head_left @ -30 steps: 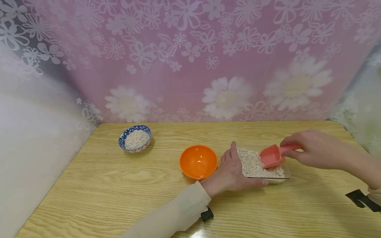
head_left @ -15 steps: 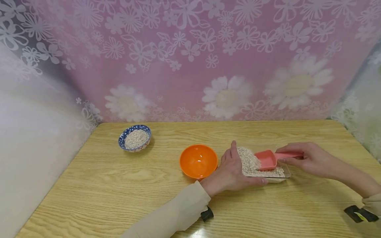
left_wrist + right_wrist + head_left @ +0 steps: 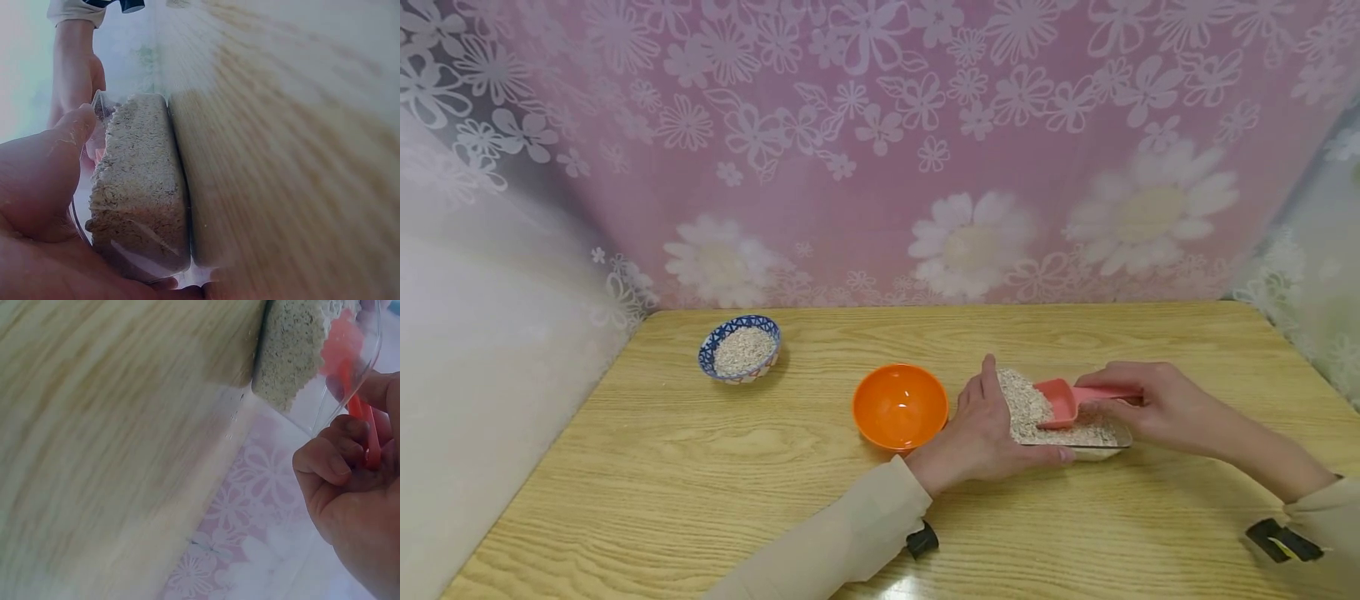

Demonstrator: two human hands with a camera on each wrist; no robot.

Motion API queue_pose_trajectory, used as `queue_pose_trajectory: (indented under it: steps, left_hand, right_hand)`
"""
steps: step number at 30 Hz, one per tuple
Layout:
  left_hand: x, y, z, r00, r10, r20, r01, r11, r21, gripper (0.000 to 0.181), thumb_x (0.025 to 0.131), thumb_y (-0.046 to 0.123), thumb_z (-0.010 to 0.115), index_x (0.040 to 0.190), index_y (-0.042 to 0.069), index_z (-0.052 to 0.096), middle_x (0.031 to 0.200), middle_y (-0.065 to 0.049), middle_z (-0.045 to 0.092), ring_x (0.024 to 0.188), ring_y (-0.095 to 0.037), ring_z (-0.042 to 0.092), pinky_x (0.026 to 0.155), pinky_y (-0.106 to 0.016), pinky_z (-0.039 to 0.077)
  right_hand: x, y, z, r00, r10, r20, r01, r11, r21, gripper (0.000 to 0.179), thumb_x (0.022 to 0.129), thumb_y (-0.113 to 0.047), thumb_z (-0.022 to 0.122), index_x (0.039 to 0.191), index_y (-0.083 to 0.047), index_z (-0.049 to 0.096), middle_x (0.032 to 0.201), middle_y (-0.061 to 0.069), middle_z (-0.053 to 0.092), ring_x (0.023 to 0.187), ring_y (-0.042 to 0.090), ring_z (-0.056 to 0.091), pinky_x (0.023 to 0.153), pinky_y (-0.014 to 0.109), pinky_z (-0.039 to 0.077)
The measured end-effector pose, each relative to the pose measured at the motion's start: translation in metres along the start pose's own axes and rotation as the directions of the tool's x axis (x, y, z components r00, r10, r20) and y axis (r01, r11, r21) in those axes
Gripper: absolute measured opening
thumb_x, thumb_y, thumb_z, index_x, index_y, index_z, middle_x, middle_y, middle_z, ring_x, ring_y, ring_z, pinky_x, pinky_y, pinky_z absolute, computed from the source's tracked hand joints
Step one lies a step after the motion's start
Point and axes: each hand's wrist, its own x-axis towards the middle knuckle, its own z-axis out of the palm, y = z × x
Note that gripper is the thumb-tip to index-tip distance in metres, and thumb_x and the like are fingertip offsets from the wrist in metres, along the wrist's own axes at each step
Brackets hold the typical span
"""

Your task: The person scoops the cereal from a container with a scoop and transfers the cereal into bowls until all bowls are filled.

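Observation:
A clear rectangular container (image 3: pixel 1101 454) of oat flakes (image 3: pixel 1022 402) stands on the table. My left hand (image 3: pixel 977 433) grips its left end, thumb along the near side and fingers at the far side. With my right hand (image 3: pixel 1165 410) I hold a pinkish-red scoop (image 3: pixel 1062 405) by its handle. The scoop's head is partly sunk in the oats, its mouth towards my left hand. Through the clear wall in the right wrist view, the scoop handle (image 3: pixel 370 434) runs between thumb and curled fingers. In the left wrist view, oats (image 3: pixel 137 156) fill most of the container's height.
An orange bowl (image 3: pixel 900 408) with nothing in it stands just left of my left hand. Further back left is a blue-and-white patterned bowl (image 3: pixel 741 350) holding oats. A pink flowered curtain (image 3: pixel 865 167) hangs behind the wooden table (image 3: pixel 662 492).
My right hand has lowered the scoop into the oats and pushed it left, levelling its handle and heaping flakes ahead of it. My left hand has stayed in place on the container.

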Motion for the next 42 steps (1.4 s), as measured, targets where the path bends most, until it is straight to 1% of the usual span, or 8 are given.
queue_pose_trajectory:
  steps: [12, 17, 23, 30, 32, 35, 38, 42]
  left_hand:
    - [-0.001, -0.001, 0.000, 1.000, 0.013, -0.002, -0.013, 1.000, 0.002, 0.139, 0.073, 0.077, 0.075, 0.165, 0.019, -0.011, 0.171, -0.007, 0.018, 0.157, -0.023, 0.025, 0.120, -0.040, 0.039]
    - [-0.001, 0.000, 0.000, 1.000, 0.015, -0.009, -0.015, 1.000, -0.002, 0.139, 0.073, 0.077, 0.075, 0.165, 0.019, -0.011, 0.171, -0.006, 0.017, 0.157, -0.022, 0.024, 0.120, -0.039, 0.039]
    - [-0.002, 0.000, -0.001, 0.999, 0.036, -0.011, -0.036, 0.999, 0.025, 0.137, 0.075, 0.078, 0.072, 0.165, 0.016, -0.011, 0.173, -0.007, 0.010, 0.160, -0.023, 0.018, 0.123, -0.040, 0.034]
    - [-0.008, 0.002, -0.004, 0.986, 0.156, -0.063, -0.142, 0.972, 0.189, 0.129, 0.082, 0.079, 0.063, 0.165, 0.007, -0.005, 0.173, -0.013, 0.002, 0.161, -0.027, 0.009, 0.126, -0.035, 0.028]
    - [-0.011, 0.002, -0.010, 0.971, 0.212, -0.106, -0.186, 0.959, 0.214, 0.126, 0.083, 0.077, 0.064, 0.165, 0.006, -0.001, 0.172, -0.013, 0.008, 0.160, -0.027, 0.014, 0.124, -0.034, 0.032]
    - [-0.015, -0.003, -0.029, 0.952, 0.271, -0.142, -0.245, 0.953, 0.179, 0.120, 0.086, 0.071, 0.067, 0.165, 0.007, 0.004, 0.170, -0.011, 0.015, 0.157, -0.026, 0.021, 0.123, -0.037, 0.035]
    - [-0.020, -0.021, -0.053, 0.949, 0.284, -0.136, -0.271, 0.956, 0.109, 0.114, 0.087, 0.068, 0.068, 0.166, 0.014, 0.006, 0.171, -0.008, 0.014, 0.157, -0.025, 0.021, 0.122, -0.043, 0.037]
    - [-0.027, -0.058, -0.081, 0.955, 0.275, -0.113, -0.263, 0.959, 0.108, 0.114, 0.084, 0.071, 0.069, 0.166, 0.020, 0.008, 0.173, -0.005, 0.012, 0.161, -0.024, 0.013, 0.120, -0.050, 0.038]
  right_hand:
    - [-0.004, -0.002, 0.002, 0.999, -0.050, -0.023, 0.051, 0.996, 0.074, 0.038, 0.080, 0.008, 0.079, 0.113, -0.011, 0.075, 0.086, -0.015, 0.065, 0.063, -0.009, 0.042, 0.055, 0.012, 0.036]
    - [-0.014, 0.003, -0.002, 0.998, 0.068, -0.002, -0.067, 0.989, 0.129, 0.035, 0.086, 0.005, 0.075, 0.118, -0.010, 0.074, 0.102, -0.023, 0.069, 0.076, -0.007, 0.060, 0.061, 0.013, 0.044]
    - [-0.024, 0.010, -0.006, 0.976, 0.213, 0.047, -0.217, 0.937, 0.273, 0.031, 0.094, 0.005, 0.067, 0.123, -0.002, 0.071, 0.115, -0.034, 0.064, 0.081, -0.009, 0.064, 0.053, 0.021, 0.044]
    - [-0.034, 0.011, -0.014, 0.905, 0.406, 0.126, -0.424, 0.848, 0.316, 0.032, 0.101, -0.008, 0.063, 0.133, -0.003, 0.066, 0.108, -0.029, 0.069, 0.057, 0.005, 0.050, 0.047, 0.030, 0.038]
    - [-0.036, 0.011, -0.016, 0.884, 0.445, 0.144, -0.467, 0.817, 0.339, 0.033, 0.103, -0.010, 0.061, 0.135, -0.004, 0.064, 0.092, -0.022, 0.070, 0.049, 0.017, 0.035, 0.044, 0.032, 0.035]
    - [-0.039, 0.011, -0.019, 0.865, 0.476, 0.159, -0.499, 0.777, 0.384, 0.033, 0.105, -0.012, 0.059, 0.137, -0.014, 0.064, 0.062, -0.007, 0.048, 0.049, 0.024, 0.026, 0.044, 0.034, 0.032]
    - [-0.041, 0.012, -0.021, 0.855, 0.496, 0.152, -0.508, 0.745, 0.431, 0.032, 0.106, -0.013, 0.056, 0.134, -0.024, 0.066, 0.061, 0.004, 0.023, 0.052, 0.027, 0.025, 0.044, 0.034, 0.030]
    - [-0.043, 0.014, -0.021, 0.865, 0.489, 0.117, -0.478, 0.727, 0.492, 0.034, 0.107, -0.009, 0.053, 0.132, -0.029, 0.066, 0.063, 0.005, 0.028, 0.054, 0.026, 0.027, 0.045, 0.034, 0.029]
